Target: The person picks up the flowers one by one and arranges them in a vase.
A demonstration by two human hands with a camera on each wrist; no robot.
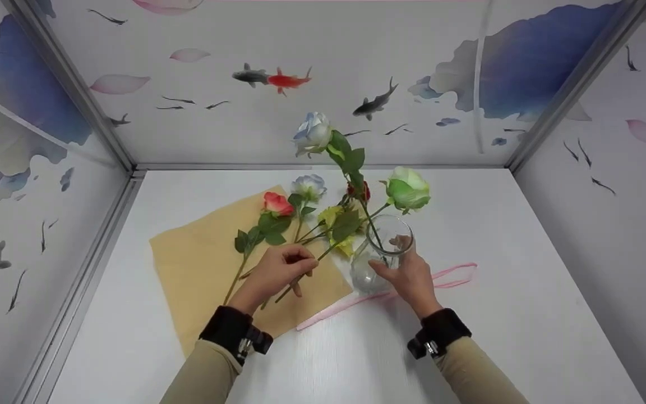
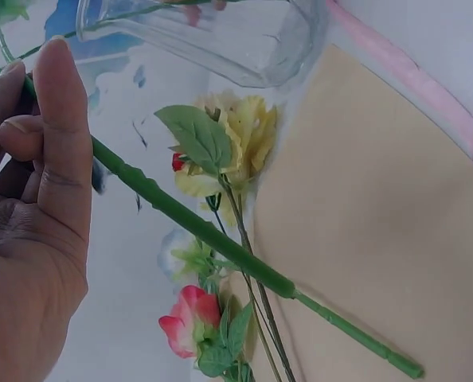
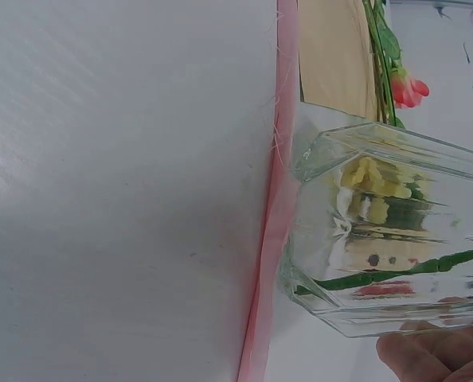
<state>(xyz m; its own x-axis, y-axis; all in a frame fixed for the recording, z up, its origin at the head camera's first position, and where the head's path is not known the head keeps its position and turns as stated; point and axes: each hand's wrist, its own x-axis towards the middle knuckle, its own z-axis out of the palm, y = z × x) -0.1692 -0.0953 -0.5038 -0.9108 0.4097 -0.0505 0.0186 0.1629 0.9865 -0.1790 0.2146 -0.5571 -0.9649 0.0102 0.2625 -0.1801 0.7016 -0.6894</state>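
Observation:
My left hand (image 1: pixel 275 272) pinches the green stem (image 2: pixel 193 227) of a rose between thumb and fingers, above the brown paper. Its pale green bloom (image 1: pixel 408 189) is at the upper right, beyond the mouth of a clear glass vase (image 1: pixel 363 272). The fingers and thumb of my right hand (image 1: pixel 413 278) grip the vase around its upper part. A white-blue rose (image 1: pixel 312 134) stands in the vase and leans to the left. Through the glass in the right wrist view, its green stem (image 3: pixel 364 278) reaches down to the vase bottom.
Brown wrapping paper (image 1: pixel 188 269) lies on the white table (image 1: pixel 525 314). A red-pink rose (image 1: pixel 278 203), a pale blue flower (image 1: pixel 309 187), yellow flowers (image 1: pixel 345 247) and a dark red flower (image 1: pixel 358 191) lie behind. Pink ribbon (image 1: pixel 334 307) passes by the vase base. Printed panels surround the table.

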